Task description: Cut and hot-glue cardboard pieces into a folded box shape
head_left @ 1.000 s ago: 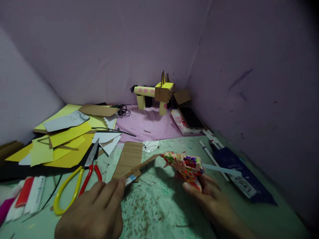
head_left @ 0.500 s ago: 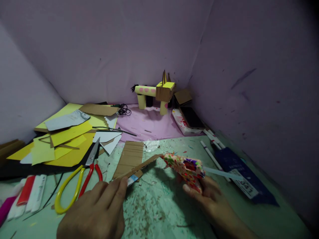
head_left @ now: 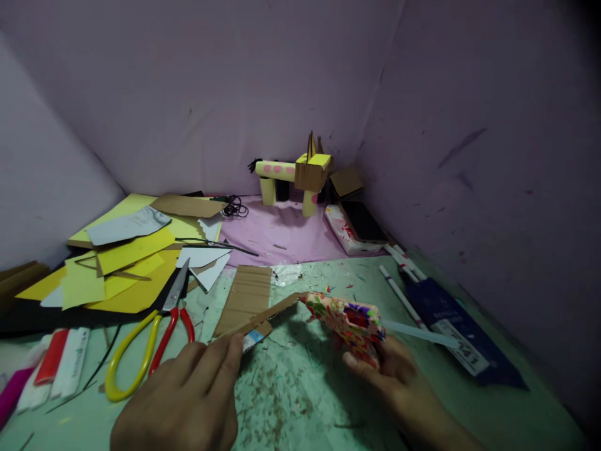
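My right hand (head_left: pixel 404 388) is closed around a flower-patterned glue gun (head_left: pixel 350 319) with a clear glue stick (head_left: pixel 417 334) sticking out of its back. The gun's nozzle touches the far end of a narrow brown cardboard strip (head_left: pixel 267 314). My left hand (head_left: pixel 183 401) pinches the near end of that strip with its fingers and holds it just above the green mat (head_left: pixel 300 401). A wider piece of corrugated cardboard (head_left: pixel 245 295) lies flat under and behind the strip.
Yellow-and-red scissors (head_left: pixel 145 338) lie left of my left hand, beside yellow paper sheets (head_left: pixel 117 269). A cardboard animal model (head_left: pixel 295 178) stands at the back wall. A phone (head_left: pixel 361 222), loose glue sticks (head_left: pixel 399 275) and a dark blue booklet (head_left: pixel 460 332) lie at the right.
The glue gun's nozzle has slid a little leftward along the strip's end. Both hands keep their grips and have hardly shifted.
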Available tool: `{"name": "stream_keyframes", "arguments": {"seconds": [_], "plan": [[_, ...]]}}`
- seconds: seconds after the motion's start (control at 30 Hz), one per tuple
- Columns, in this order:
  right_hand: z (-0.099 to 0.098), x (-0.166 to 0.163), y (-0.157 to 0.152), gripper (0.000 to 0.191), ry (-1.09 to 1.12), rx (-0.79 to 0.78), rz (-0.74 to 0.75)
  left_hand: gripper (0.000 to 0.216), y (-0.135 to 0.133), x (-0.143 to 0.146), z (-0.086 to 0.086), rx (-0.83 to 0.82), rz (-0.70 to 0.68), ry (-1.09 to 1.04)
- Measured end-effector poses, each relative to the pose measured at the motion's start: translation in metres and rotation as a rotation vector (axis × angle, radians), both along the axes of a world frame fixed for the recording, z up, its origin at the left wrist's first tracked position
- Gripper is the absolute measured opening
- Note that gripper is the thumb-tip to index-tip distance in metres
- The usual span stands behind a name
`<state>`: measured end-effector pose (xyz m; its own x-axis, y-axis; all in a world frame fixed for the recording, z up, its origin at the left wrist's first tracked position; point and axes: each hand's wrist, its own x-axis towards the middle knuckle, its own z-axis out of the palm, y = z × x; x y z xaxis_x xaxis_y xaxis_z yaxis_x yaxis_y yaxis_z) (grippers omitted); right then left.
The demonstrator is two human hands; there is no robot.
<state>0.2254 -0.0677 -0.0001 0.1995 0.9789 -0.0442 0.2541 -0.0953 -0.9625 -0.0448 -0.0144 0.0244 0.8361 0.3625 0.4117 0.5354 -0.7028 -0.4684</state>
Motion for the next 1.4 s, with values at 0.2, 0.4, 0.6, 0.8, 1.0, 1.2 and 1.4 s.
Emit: {"name": "stream_keyframes", "arguments": {"seconds": [0.2,0.4,0.6,0.8,1.0,1.2,1.4], "plan": [[-0.007,-0.001,-0.003,0.014,0.016,0.013,0.033,0.039,-0.001,0.003,0.001,-0.02,0.036,-0.03],[-0.009,-0.002,-0.007,0.012,0.032,0.007,0.104,0.037,-0.004,0.007,0.002,-0.012,0.061,-0.081],[-0.006,-0.007,-0.008,0.015,0.018,-0.011,0.174,0.039,-0.001,0.003,0.002,-0.026,-0.004,0.008],[-0.006,-0.013,-0.007,0.025,0.107,0.03,0.227,0.039,-0.002,0.004,0.0,-0.03,0.0,0.029],[-0.009,-0.013,-0.006,0.027,0.023,0.055,0.215,0.037,-0.007,0.01,0.005,-0.022,0.024,0.003],[-0.01,-0.013,-0.007,0.024,0.001,0.066,0.23,0.036,-0.01,0.011,0.004,0.003,0.041,-0.027],[-0.013,-0.013,-0.009,0.032,0.012,0.044,0.24,0.037,-0.009,0.009,0.0,-0.009,0.004,0.004]]}}
